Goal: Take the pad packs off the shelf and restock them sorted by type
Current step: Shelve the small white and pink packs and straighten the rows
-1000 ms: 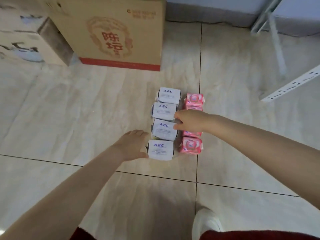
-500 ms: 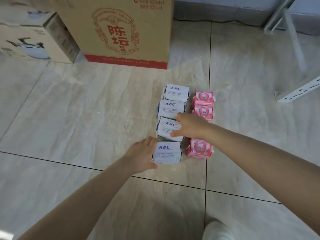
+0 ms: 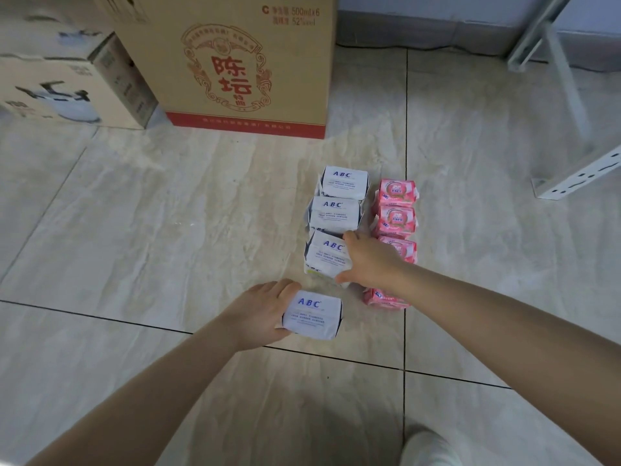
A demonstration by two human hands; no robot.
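Observation:
Two columns of pad packs lie on the tiled floor: white ABC packs on the left, pink packs on the right. My left hand (image 3: 258,314) grips the nearest white ABC pack (image 3: 312,317), pulled a little toward me out of the column. My right hand (image 3: 369,260) is closed on the third white ABC pack (image 3: 324,255), thumb under its near edge, fingers over its far right corner. Two more white packs (image 3: 342,181) (image 3: 334,213) lie beyond. Pink packs (image 3: 398,191) (image 3: 398,218) sit beside them; my right hand and wrist partly hide the third pink pack (image 3: 405,252) and nearest pink pack (image 3: 384,299).
A large brown cardboard box (image 3: 242,62) with red print stands behind the packs. A smaller appliance box (image 3: 67,89) sits at the far left. White metal shelf rails (image 3: 578,176) lie on the floor at the right. My white shoe (image 3: 426,445) shows at the bottom.
My left hand has closed on the nearest white pack and drawn it toward me. My right hand has slid from the pink column onto the third white pack and gripped it.

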